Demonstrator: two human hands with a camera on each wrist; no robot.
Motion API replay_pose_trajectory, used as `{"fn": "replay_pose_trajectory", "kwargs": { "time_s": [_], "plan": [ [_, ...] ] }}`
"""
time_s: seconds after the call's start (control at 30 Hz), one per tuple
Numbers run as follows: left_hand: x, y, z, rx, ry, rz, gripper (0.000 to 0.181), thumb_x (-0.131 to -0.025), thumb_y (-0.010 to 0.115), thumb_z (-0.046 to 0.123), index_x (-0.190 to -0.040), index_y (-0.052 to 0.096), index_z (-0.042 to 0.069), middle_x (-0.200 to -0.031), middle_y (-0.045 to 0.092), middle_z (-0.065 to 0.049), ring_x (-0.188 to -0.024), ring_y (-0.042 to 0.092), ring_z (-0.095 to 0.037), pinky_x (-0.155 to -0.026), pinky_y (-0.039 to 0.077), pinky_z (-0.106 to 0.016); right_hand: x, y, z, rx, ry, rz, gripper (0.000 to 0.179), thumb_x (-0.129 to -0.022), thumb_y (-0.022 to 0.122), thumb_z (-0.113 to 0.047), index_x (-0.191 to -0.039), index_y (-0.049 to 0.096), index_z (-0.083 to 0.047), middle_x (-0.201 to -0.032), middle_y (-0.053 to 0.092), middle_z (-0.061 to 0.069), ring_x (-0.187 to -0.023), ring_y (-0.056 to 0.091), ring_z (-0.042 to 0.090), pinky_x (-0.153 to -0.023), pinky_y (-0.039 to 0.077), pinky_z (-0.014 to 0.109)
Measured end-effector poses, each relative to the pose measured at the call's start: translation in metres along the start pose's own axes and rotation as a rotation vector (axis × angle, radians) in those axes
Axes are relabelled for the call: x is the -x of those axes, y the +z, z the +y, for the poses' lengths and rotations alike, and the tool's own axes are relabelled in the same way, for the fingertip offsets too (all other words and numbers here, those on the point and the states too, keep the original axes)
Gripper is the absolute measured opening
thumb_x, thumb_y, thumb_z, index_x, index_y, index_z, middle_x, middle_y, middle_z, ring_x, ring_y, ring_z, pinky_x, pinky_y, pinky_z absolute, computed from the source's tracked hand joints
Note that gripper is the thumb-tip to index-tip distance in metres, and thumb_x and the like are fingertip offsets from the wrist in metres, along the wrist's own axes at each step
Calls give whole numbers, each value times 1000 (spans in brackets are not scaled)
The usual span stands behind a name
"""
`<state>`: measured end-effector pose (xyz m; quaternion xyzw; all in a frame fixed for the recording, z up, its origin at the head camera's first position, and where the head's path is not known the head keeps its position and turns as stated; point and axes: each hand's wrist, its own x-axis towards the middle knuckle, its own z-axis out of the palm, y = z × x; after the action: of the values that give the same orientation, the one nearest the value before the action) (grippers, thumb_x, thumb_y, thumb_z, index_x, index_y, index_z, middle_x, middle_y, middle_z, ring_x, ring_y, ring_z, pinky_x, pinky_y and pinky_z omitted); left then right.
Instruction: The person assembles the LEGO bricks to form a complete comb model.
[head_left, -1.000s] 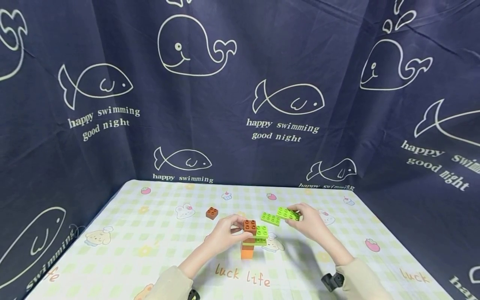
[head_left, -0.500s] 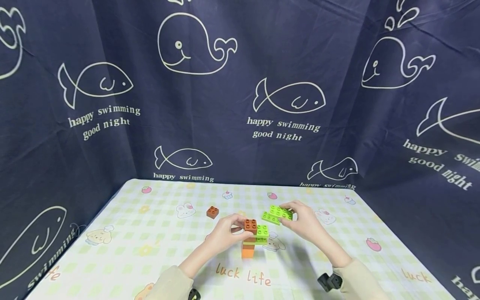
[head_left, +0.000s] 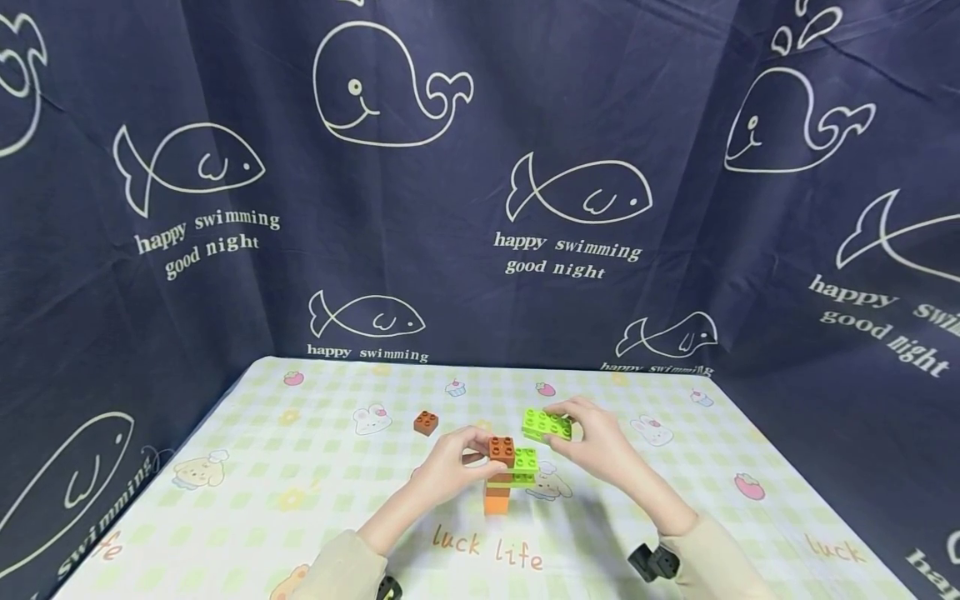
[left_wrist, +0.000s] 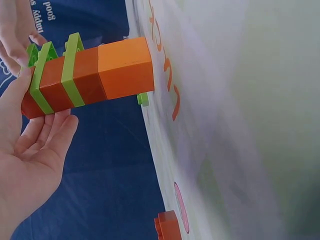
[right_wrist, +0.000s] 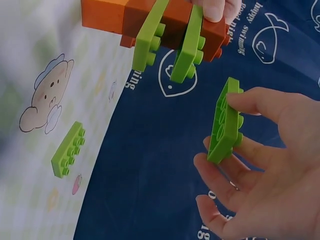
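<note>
A tower of building bricks stands on the table, with an orange brick [left_wrist: 126,67] at its base. Above it, reddish-brown bricks alternate with two green plates [left_wrist: 73,70] that jut out to one side. My left hand [head_left: 452,460] grips the tower near its top brown brick [head_left: 501,451], thumb on one side and fingers on the other. In the air behind and right of the tower, my right hand [head_left: 598,442] pinches a loose green plate [right_wrist: 227,120] between thumb and fingers, apart from the tower. Another green plate [right_wrist: 68,150] lies on the table below, mostly covered in the head view.
A loose brown brick [head_left: 426,422] sits on the table behind and left of the tower. The table [head_left: 322,467] wears a pale checked cloth with printed figures. A dark blue curtain [head_left: 465,275] with white fish rises behind it.
My right hand has carried the green plate leftward, towards the tower and over the plate on the table. My left hand keeps its grip on the tower.
</note>
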<state>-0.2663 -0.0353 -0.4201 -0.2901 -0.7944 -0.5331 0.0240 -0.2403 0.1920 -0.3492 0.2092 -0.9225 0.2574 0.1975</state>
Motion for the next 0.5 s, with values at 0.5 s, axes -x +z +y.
{"fn": "replay_pose_trajectory", "kwargs": {
  "time_s": [0.5],
  "plan": [
    [1, -1, 1, 29, 2, -9, 33, -82, 72, 27, -105, 62, 7, -98, 65, -4, -95, 63, -18, -90, 53, -27, 1, 8, -12, -27, -106, -91, 32, -78, 74, -20, -108, 67, -13, -105, 66, -2, -99, 62, 22, -85, 33, 40]
  ]
}}
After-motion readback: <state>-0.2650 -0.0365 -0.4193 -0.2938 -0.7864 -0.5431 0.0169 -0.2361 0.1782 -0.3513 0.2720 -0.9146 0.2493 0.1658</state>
